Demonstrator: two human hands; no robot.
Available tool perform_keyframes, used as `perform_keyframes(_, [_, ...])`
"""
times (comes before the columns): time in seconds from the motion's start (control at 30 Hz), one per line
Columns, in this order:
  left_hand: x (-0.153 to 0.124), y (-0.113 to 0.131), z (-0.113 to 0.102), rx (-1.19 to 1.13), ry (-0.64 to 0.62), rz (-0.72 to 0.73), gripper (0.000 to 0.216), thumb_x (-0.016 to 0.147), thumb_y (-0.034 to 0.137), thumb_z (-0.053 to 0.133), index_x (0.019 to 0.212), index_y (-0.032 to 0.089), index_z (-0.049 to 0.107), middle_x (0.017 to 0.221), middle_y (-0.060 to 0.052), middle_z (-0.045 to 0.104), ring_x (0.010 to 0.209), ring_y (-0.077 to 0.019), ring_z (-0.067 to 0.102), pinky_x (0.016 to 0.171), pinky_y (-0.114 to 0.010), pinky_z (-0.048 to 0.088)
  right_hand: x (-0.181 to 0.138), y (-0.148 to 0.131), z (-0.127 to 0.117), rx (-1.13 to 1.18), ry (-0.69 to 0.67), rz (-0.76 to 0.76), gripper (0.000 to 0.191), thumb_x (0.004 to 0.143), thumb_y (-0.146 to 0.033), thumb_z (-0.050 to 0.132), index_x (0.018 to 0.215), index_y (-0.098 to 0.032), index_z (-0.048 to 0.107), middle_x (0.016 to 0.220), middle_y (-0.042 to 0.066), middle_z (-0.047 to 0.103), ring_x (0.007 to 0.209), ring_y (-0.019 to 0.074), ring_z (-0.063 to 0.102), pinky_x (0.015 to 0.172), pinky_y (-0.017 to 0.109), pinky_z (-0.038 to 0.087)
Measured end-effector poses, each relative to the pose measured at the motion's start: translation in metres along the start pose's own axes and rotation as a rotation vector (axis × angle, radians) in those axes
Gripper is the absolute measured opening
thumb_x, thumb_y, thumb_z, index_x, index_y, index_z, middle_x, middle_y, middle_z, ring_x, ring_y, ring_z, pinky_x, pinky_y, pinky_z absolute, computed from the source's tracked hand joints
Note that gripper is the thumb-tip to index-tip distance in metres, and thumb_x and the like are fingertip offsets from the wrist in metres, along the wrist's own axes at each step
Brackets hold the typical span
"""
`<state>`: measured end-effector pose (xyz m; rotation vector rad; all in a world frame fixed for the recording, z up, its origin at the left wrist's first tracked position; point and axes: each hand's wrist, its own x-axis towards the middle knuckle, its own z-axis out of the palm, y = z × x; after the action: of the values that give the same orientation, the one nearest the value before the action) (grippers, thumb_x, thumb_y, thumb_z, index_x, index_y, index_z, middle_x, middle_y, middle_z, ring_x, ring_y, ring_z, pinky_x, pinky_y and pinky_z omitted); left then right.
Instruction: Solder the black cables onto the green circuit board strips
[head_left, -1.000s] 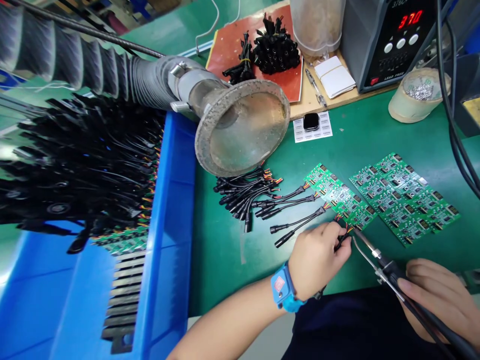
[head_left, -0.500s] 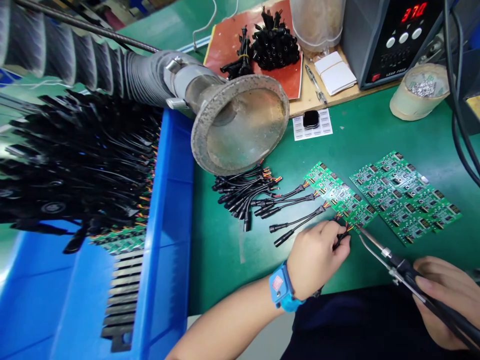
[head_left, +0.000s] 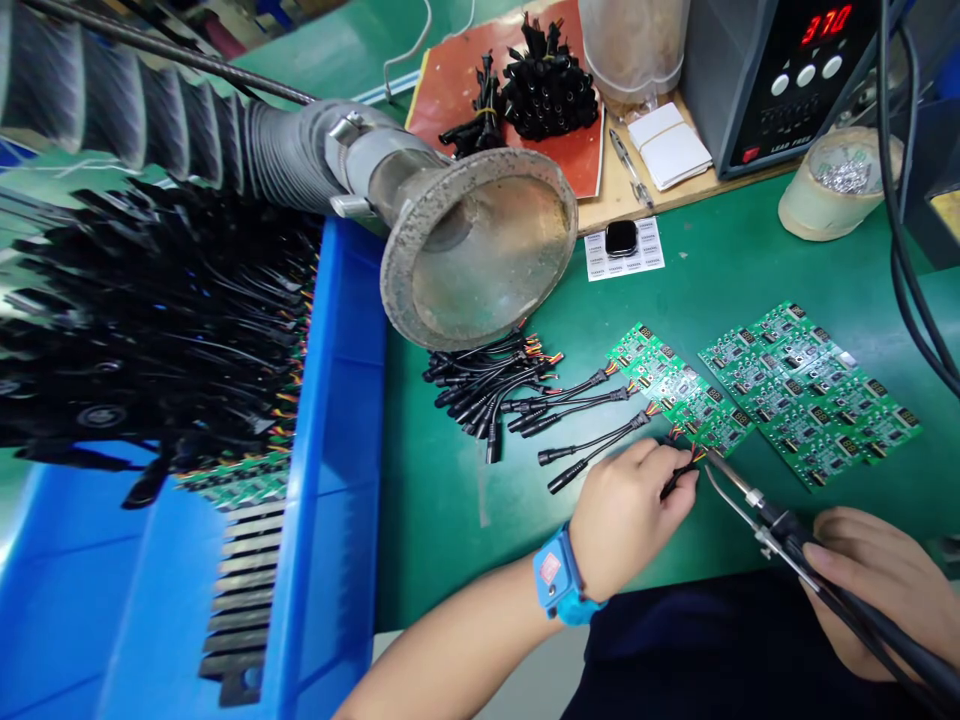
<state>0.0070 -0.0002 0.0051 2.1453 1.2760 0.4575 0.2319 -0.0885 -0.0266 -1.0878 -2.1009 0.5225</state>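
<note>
My left hand [head_left: 634, 505], with a blue wrist strap [head_left: 559, 575], is closed around a black cable [head_left: 679, 474]. The cable's coloured wires reach the near end of a green circuit board strip [head_left: 682, 390]. My right hand [head_left: 877, 580] grips a soldering iron [head_left: 787, 530] that has a thin metal guide tube along it. Its tip touches or hovers right beside the wires at the board's near corner; I cannot tell which. Several black connector cables [head_left: 596, 445] extend leftward from the strip's left edge, their wires at the board.
More circuit boards [head_left: 814, 395] lie to the right. A pile of cables [head_left: 487, 385] sits under the fume extractor hood [head_left: 480, 250]. A blue bin [head_left: 337, 450] full of wired boards stands left. Behind are a soldering station [head_left: 787, 90] reading 370 and a round container [head_left: 840, 185].
The soldering iron and my right hand have shifted slightly left, bringing the tip closer to the wires. My left hand has moved a little left and still holds the cable.
</note>
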Motion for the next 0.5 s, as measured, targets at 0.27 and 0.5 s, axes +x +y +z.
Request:
perform_keyframes(0.27, [-0.0003, -0.0013, 0.0005, -0.032, 0.014, -0.005, 0.015, 0.081, 0.019, 0.056, 0.092, 0.015, 0.065, 0.068, -0.001, 0.058, 0.055, -0.0111, 0.052, 0.051, -0.023, 0.043, 0.0059, -0.0045, 0.0021, -0.026, 0.028, -0.014, 0.04, 0.074, -0.007, 0.051, 0.113, -0.017, 0.047, 0.063, -0.002, 0.053, 0.056, 0.0126, 0.05, 0.056, 0.032, 0.049])
perform_keyframes(0.5, [0.0, -0.0005, 0.0004, -0.048, 0.031, -0.006, 0.016, 0.082, 0.02, 0.056, 0.093, 0.014, 0.065, 0.066, -0.001, 0.057, 0.054, -0.011, 0.052, 0.051, -0.023, 0.043, 0.0082, -0.0044, 0.0011, -0.014, 0.013, -0.034, 0.037, 0.073, -0.006, 0.052, 0.108, -0.017, 0.05, 0.063, -0.001, 0.055, 0.057, 0.0123, 0.05, 0.054, 0.031, 0.048])
